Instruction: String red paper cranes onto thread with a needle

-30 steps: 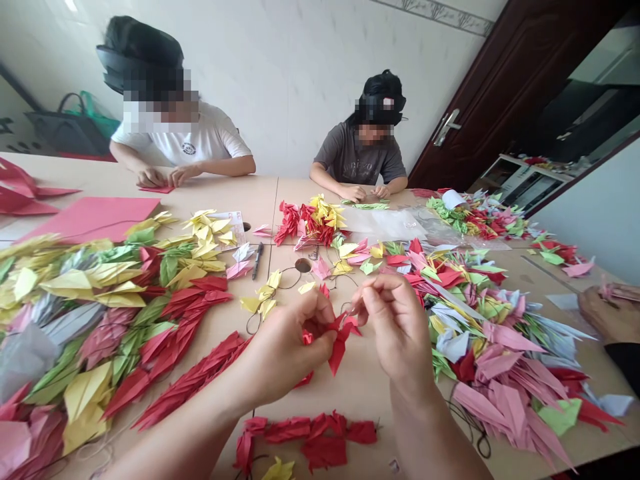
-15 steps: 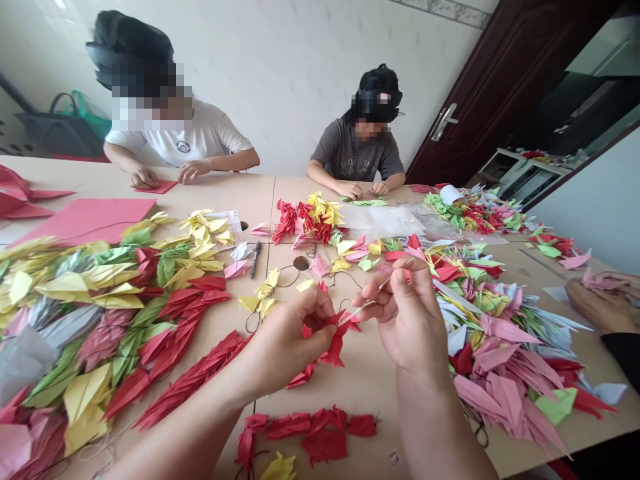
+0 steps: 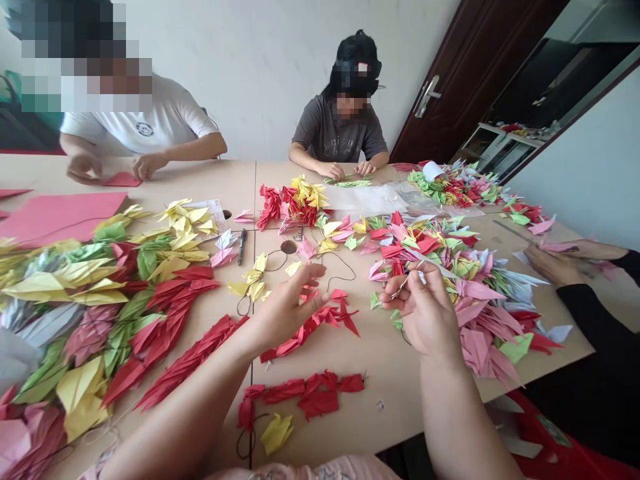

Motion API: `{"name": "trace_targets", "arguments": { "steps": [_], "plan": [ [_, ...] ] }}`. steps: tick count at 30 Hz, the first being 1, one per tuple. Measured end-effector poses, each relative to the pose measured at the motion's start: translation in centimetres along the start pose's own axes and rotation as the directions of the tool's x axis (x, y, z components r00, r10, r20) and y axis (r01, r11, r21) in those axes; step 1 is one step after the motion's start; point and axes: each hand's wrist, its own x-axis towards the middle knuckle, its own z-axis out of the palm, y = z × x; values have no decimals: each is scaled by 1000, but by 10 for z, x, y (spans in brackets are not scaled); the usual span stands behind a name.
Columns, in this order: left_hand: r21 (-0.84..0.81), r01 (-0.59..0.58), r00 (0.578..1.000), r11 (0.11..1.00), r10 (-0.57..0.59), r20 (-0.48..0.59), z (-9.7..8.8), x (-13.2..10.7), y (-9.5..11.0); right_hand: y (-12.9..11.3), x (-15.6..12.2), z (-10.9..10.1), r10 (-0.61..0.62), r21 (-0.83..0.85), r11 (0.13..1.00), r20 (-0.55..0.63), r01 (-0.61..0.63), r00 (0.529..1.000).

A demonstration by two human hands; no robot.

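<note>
Red paper cranes (image 3: 313,325) laid on the table (image 3: 390,407), just beside the open left hand (image 3: 287,303).
Needle (image 3: 406,283) is pinched in the right hand (image 3: 425,313); a long red row (image 3: 190,360) is already strung, while pink cranes (image 3: 480,340) are left in loose heaps.

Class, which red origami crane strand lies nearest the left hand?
The red crane strand just below the left hand; other red strands lie farther off.

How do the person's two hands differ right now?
The left hand is open with fingers spread and holds nothing, while the right hand pinches a thin needle. The left hand is above red paper cranes, the right hand nearer pink paper cranes. Both are bare.
</note>
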Motion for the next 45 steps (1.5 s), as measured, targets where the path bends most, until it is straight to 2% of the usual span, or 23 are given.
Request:
{"name": "trace_targets", "arguments": {
  "steps": [4, 8, 11, 14, 17, 23, 29, 36, 40, 45],
  "plan": [
    [138, 65, 997, 988, -69, 26, 0, -19, -19, 27, -8, -31, 45, -214, 975, -51, -55, 998],
    [293, 82, 995, 953, -94, 29, 4, -56, -50, 46, -13, -50, 45, -349, 935, -50, -60, 998],
    [345, 86, 995, 935, -101, 25, 9, -82, -72, 54, -17, -55, 80, -491, 870, 29, -56, 996],
    [408, 103, 995, 907, -98, -34, 15, -96, -83, 60, -23, -54, 133, -623, 782, 143, -16, 981],
    [459, 147, 988, 876, -109, -109, 16, -96, -82, 66, -30, -50, 158, -710, 702, 228, 53, 961],
    [454, 182, 979, 872, -121, -161, 10, -91, -76, 72, -38, -45, 142, -783, 599, 312, 169, 940],
    [437, 269, 959, 858, -197, -205, 1, -94, -75, 64, -32, -55, 95, -820, 521, 333, 238, 938],
    [399, 288, 948, 870, -199, -250, -5, -94, -71, 58, -26, -62, 19, -834, 466, 342, 294, 940],
    [398, 282, 953, 873, -206, -223, -2, -95, -73, 59, -28, -46, -37, -819, 448, 384, 359, 923],
    [368, 254, 961, 894, -191, -199, 2, -96, -74, 68, -28, -14, -1, -778, 396, 531, 488, 848]
  ]
}}
